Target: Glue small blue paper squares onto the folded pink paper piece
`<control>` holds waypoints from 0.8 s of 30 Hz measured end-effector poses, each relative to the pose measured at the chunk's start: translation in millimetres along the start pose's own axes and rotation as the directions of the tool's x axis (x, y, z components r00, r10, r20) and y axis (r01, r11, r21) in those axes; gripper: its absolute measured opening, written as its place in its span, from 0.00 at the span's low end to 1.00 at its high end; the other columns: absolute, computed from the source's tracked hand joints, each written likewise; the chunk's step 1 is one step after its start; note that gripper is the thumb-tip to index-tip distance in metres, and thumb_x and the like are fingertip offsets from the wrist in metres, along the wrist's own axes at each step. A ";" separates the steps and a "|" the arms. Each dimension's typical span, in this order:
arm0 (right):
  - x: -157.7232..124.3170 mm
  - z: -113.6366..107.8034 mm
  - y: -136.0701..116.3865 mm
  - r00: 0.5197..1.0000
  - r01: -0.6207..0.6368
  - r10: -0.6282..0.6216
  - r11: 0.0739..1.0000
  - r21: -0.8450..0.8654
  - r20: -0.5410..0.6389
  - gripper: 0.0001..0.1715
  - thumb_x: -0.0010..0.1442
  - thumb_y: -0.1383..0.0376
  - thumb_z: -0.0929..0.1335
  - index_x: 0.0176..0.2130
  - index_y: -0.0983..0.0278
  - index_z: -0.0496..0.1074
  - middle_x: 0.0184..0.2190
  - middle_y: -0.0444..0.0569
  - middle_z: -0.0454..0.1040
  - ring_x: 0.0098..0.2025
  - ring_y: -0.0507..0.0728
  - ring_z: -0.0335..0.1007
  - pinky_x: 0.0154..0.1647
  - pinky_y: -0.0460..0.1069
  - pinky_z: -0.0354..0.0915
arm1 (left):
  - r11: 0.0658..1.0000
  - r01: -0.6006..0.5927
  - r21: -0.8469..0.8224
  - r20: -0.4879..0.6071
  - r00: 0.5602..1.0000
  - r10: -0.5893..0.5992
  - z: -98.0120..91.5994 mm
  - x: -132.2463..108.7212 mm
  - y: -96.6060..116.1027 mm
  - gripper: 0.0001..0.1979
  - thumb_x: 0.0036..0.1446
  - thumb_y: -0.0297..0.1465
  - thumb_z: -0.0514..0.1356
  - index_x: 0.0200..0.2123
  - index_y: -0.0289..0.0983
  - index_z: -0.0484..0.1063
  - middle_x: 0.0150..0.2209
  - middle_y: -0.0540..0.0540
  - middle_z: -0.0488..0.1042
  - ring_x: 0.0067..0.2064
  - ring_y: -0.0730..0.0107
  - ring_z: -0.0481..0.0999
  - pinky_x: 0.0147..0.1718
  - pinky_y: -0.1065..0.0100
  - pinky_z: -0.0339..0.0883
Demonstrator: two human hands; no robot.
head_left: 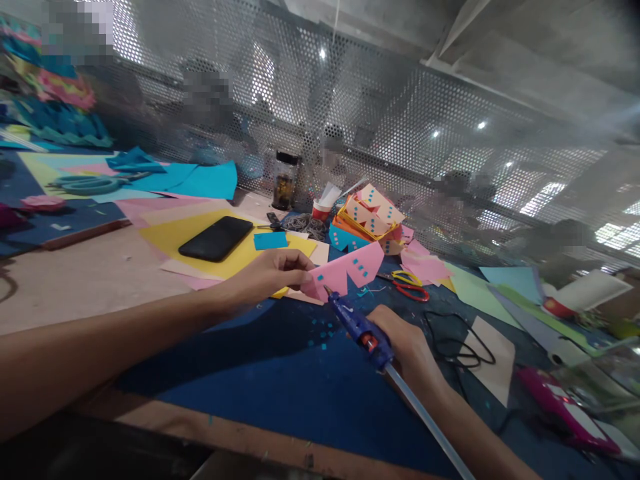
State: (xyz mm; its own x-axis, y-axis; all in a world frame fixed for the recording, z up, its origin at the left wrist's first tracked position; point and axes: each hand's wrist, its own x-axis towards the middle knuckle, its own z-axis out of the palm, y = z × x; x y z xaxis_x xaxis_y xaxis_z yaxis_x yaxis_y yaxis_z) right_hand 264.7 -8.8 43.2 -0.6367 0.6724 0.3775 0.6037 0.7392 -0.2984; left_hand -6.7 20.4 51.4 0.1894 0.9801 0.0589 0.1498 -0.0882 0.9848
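Between the fingers and thumb of my left hand (287,270) is the left end of a pink paper cutout (340,272). A notch is cut in its lower edge, and small blue squares dot its surface. My right hand (400,337) is wrapped round a blue glue gun (361,328), with a long translucent glue stick (427,420) coming out of its back. The gun's nozzle points up at the cutout's lower left part; whether it touches the paper I cannot tell. Tiny blue paper squares (323,332) lie scattered on the blue tabletop below.
A black phone (216,239) rests on yellow paper at left. Behind the cutout are stacked folded paper pieces (370,217), a dark-lidded jar (285,181) and a paper cup (323,208). Red-and-yellow scissors (410,287), a black cord (457,360) and a magenta object (567,410) lie at right.
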 end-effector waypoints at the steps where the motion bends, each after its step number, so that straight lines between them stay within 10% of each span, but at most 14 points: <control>1: -0.1 0.3 0.1 1.000 -0.005 0.005 1.000 0.006 0.003 0.04 0.62 0.71 0.66 0.36 0.62 0.70 0.33 0.44 0.69 0.36 0.53 0.69 0.35 0.45 0.59 | 1.000 -0.003 0.005 -0.001 1.000 0.003 0.0 0.0 0.1 0.08 0.53 0.32 0.63 0.36 0.35 0.75 0.34 0.46 0.79 0.37 0.64 0.76 0.34 0.67 0.64; 24: -1.1 0.8 1.1 1.000 -0.022 0.023 0.999 -0.024 0.020 0.03 0.62 0.70 0.67 0.35 0.62 0.68 0.33 0.45 0.68 0.36 0.54 0.68 0.35 0.46 0.57 | 0.999 -0.016 -0.031 0.019 1.000 0.017 -0.9 1.2 -2.1 0.07 0.53 0.30 0.64 0.36 0.34 0.75 0.35 0.45 0.80 0.38 0.64 0.77 0.37 0.66 0.65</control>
State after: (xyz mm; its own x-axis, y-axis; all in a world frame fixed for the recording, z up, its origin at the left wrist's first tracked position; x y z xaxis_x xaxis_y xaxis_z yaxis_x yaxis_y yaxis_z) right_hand 265.6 -8.7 41.7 -0.6323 0.6896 0.3530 0.6292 0.7230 -0.2852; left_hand -7.7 21.9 49.5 0.2101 0.9750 0.0727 0.1166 -0.0988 0.9882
